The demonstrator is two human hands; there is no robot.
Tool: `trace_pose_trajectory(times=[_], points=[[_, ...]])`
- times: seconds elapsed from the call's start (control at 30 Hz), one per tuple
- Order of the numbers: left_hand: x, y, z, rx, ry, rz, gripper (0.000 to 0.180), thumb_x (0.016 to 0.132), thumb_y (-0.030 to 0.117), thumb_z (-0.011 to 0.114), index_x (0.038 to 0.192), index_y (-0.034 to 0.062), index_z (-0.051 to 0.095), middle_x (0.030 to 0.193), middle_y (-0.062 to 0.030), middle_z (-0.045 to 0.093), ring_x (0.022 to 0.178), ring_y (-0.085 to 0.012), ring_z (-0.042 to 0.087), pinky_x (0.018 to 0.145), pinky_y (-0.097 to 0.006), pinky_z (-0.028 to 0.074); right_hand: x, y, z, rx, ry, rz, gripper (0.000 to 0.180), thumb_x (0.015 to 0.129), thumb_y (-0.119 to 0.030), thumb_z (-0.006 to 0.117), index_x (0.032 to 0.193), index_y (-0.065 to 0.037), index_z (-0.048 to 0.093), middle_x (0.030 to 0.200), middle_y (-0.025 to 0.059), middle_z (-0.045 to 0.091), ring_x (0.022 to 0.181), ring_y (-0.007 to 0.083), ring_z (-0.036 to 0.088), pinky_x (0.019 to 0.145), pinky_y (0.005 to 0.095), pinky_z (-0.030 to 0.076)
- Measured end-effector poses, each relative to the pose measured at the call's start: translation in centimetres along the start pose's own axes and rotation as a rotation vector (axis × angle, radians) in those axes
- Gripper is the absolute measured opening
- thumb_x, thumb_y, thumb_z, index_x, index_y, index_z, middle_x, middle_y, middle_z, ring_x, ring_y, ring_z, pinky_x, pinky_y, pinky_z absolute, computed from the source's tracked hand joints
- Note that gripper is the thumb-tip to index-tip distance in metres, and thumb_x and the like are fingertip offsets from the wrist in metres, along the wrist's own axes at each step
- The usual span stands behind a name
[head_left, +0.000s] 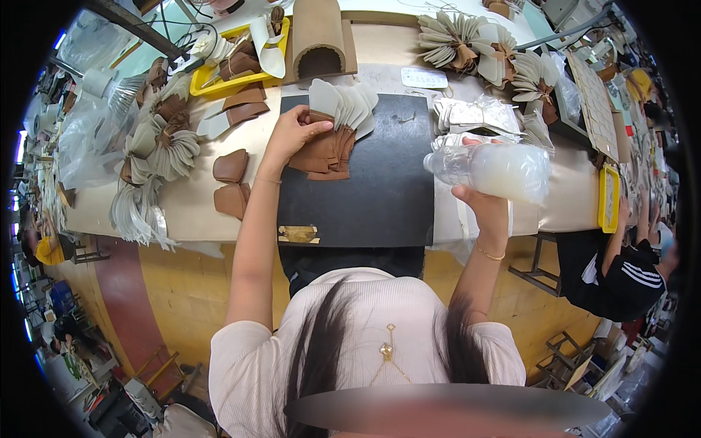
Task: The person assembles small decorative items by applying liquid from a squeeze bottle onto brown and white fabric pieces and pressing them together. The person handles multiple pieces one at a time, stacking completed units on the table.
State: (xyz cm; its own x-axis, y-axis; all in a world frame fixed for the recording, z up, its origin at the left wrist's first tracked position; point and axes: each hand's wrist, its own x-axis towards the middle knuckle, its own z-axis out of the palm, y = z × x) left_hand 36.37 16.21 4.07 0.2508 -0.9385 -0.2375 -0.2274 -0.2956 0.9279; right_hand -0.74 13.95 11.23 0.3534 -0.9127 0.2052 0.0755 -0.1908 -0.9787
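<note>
My right hand (485,206) is closed around a clear plastic bottle (504,171) of whitish liquid, which lies sideways in the grip above the work surface. With thumb and fingers my left hand (299,133) pinches the left end of a fanned row of brown leather pieces (337,152) with rounded white tabs (349,106). The row rests on a black mat (358,208). Left of my forearm lie two loose brown leather pieces (231,182).
Bundles of white and brown pieces stand at the left (166,150) and at the far right (456,44). A yellow tray (201,82) and a tan arched block (318,33) sit at the back. Tied white pieces (478,117) lie beyond the bottle. Another person (613,270) sits at the right.
</note>
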Motion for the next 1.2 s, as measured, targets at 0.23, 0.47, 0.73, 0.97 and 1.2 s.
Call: trace_pose_trajectory(times=[0.23,0.47,0.73,0.97,1.2], points=[[-1.5,1.5,0.8,0.328,0.279,0.131,0.034,0.076,0.021,0.083,0.097,-0.0007,0.067,0.085,-0.0048,0.071,0.076,-0.0122,0.063,0.071,-0.027,0.050,0.6,2.5,3.8,0.496,-0.249,0.210,0.078,0.069,-0.024,0.089,0.131,0.000,0.048,0.127,0.0140,0.058,0.125,0.0291,0.055,0.102,0.0432,0.047],[-1.6,-0.1,0.8,-0.274,0.177,0.230,0.030,0.080,0.008,0.080,0.104,0.0014,0.063,0.098,-0.0050,0.072,0.085,-0.0156,0.068,0.078,-0.030,0.053,5.1,7.5,12.1,0.579,-0.460,0.278,0.098,0.071,-0.047,0.085,0.142,0.001,0.038,0.137,0.0149,0.051,0.135,0.0321,0.045,0.105,0.0436,0.045],[-4.7,-1.0,-4.9,-0.888,0.084,0.188,0.048,0.084,0.006,0.076,0.127,0.0027,0.056,0.114,-0.0051,0.067,0.103,-0.0150,0.063,0.094,-0.028,0.049,7.7,9.7,14.7,0.654,-0.417,0.384,0.104,0.074,-0.050,0.080,0.148,0.000,0.027,0.147,0.0153,0.041,0.137,0.0280,0.042,0.107,0.0414,0.043],[-9.2,2.4,-7.8,-0.383,-0.007,0.122,0.033,0.096,0.012,0.064,0.125,-0.0011,0.057,0.112,-0.0058,0.067,0.100,-0.0096,0.061,0.089,-0.024,0.049,11.2,8.1,15.6,0.555,-0.490,0.409,0.089,0.075,-0.043,0.080,0.141,0.001,0.039,0.131,0.0175,0.056,0.125,0.0284,0.054,0.105,0.0417,0.044],[-9.0,3.1,1.2,0.168,-0.415,0.106,0.034,0.087,0.013,0.072,0.112,0.0041,0.052,0.081,-0.0093,0.067,0.080,-0.0193,0.064,0.071,-0.033,0.046,7.9,0.8,2.9,0.149,-0.252,0.045,0.098,0.063,-0.052,0.088,0.135,0.001,0.046,0.130,0.0168,0.055,0.120,0.0333,0.057,0.101,0.0475,0.048]])
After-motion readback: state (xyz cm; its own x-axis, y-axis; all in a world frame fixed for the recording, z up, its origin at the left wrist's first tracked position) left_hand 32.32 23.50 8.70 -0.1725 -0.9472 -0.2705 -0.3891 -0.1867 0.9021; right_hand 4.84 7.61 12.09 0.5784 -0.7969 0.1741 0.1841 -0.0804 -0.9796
